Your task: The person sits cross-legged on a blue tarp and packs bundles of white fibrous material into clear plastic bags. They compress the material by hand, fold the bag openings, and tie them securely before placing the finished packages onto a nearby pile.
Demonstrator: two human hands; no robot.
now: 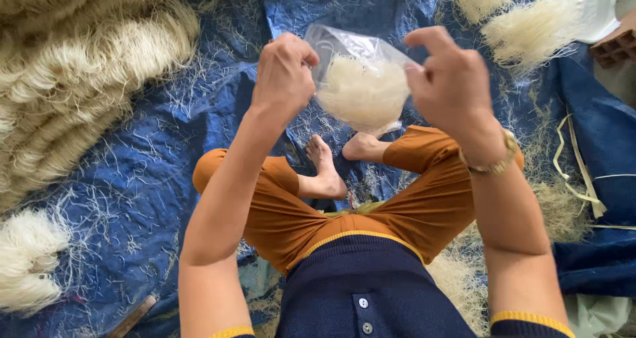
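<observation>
A clear plastic bag (361, 79) filled with a wad of pale dried noodles hangs between both my hands, held up above my crossed legs. My left hand (283, 73) pinches the bag's top left edge. My right hand (452, 79), with a gold watch at the wrist, grips the bag's top right edge. The bag's mouth is pulled between the two hands.
I sit cross-legged on a blue tarp (165, 166) strewn with broken noodle strands. A large heap of long pale noodles (73, 73) lies at the left. Smaller noodle bundles (530, 26) lie at the top right, another (26, 258) at the lower left. A brick (616, 46) sits at the right edge.
</observation>
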